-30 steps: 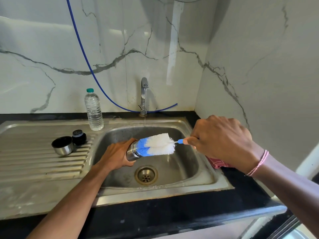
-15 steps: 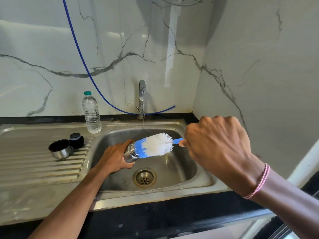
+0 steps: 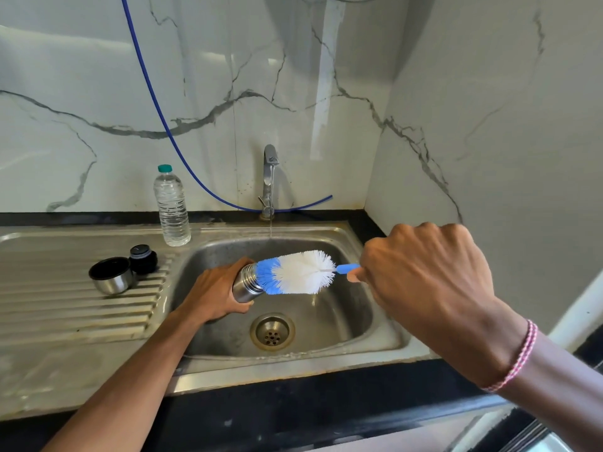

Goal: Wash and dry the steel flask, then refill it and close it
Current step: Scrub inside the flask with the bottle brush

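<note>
Over the sink (image 3: 293, 365) you're gripping the flask (image 3: 246, 288) sideways in your left hand (image 3: 213, 293), mouth facing the brush (image 3: 300, 272) your right hand (image 3: 427, 282) is clutching.

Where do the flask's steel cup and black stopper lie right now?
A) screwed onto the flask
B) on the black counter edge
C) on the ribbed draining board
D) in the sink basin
C: the steel cup and the black stopper sit side by side on the draining board, while the left hand holds the uncapped flask and the right hand grips the brush.
</note>
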